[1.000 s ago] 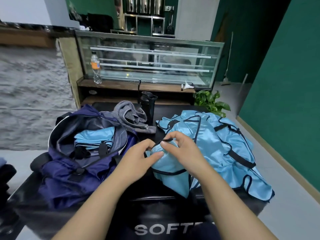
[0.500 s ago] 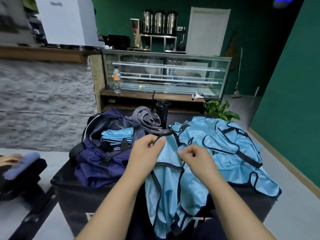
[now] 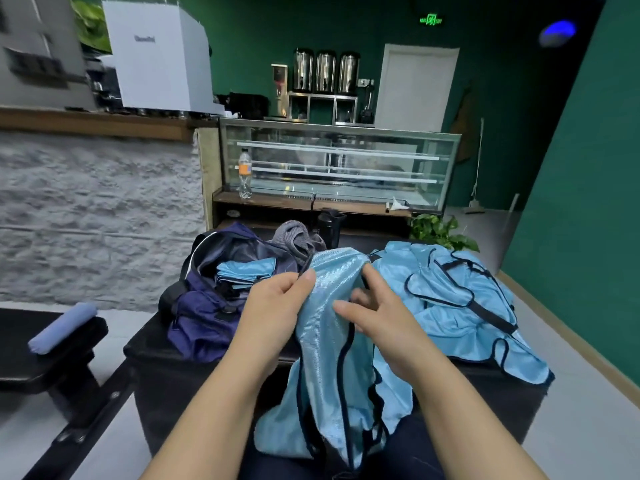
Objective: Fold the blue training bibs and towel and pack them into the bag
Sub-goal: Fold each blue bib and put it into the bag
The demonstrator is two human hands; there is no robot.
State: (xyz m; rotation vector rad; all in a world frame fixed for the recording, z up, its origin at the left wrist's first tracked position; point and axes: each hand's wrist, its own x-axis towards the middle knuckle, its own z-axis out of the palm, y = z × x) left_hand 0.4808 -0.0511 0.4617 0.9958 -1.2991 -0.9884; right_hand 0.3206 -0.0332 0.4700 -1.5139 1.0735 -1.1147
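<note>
Across the lower middle of the frame, the black bench is carrying everything you are working with: the navy bag is lying open at centre left with folded bibs already sitting inside it, and a loose pile of bibs is spreading over the right side, its hem trailing off the bench's right edge. Between them you are holding up one blue bib, which is hanging down over the near edge toward your lap. Your left hand is pinching its upper left edge between thumb and fingers, while your right hand is gripping the cloth just beside it, forefinger extended and the other fingers curling into the fabric. You appear to be starting this bib's fold; next you are probably needing to find both shoulders and draw it flat. Free bench surface is looking scarce, so the open air in front of you is likely serving best. Behind the bag, at frame centre, the grey towel is waiting, bunched beside a black bottle.
</note>
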